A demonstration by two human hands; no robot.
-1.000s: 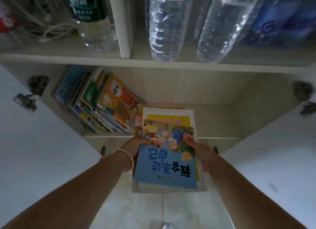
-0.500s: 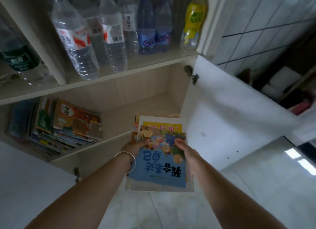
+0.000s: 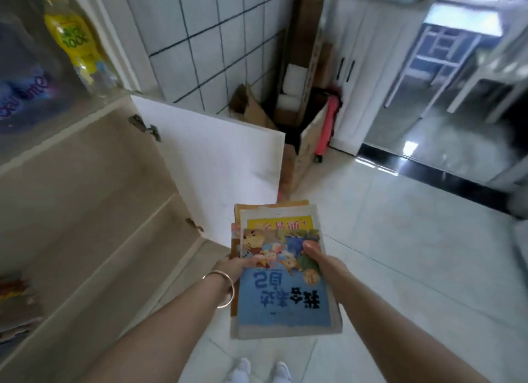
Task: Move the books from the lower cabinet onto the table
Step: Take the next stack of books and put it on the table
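Open white cabinet door (image 3: pixel 223 165) as landmark: book stack (image 3: pixel 283 282) is held in the air just past the door's free edge, over pale floor tile (image 3: pixel 400 254), clear of the lower cabinet (image 3: pixel 85 211). Open floor runs right of the door toward a dark glossy threshold (image 3: pixel 428 171); cardboard boxes (image 3: pixel 300 142) crowd the tiled-wall corner behind the door. Left hand (image 3: pixel 237 265) grips the stack's left edge, thumb on the cover; right hand (image 3: pixel 317 254) grips the right edge, thumb on top. Top book: blue cover, cartoon animals, large dark Chinese characters, upside down from here. Beneath it a yellow cover, red characters, partly hidden. More books (image 3: pixel 17 302) left of the door, inside the cabinet. Yellow bottle (image 3: pixel 74 39) above reads "1000".
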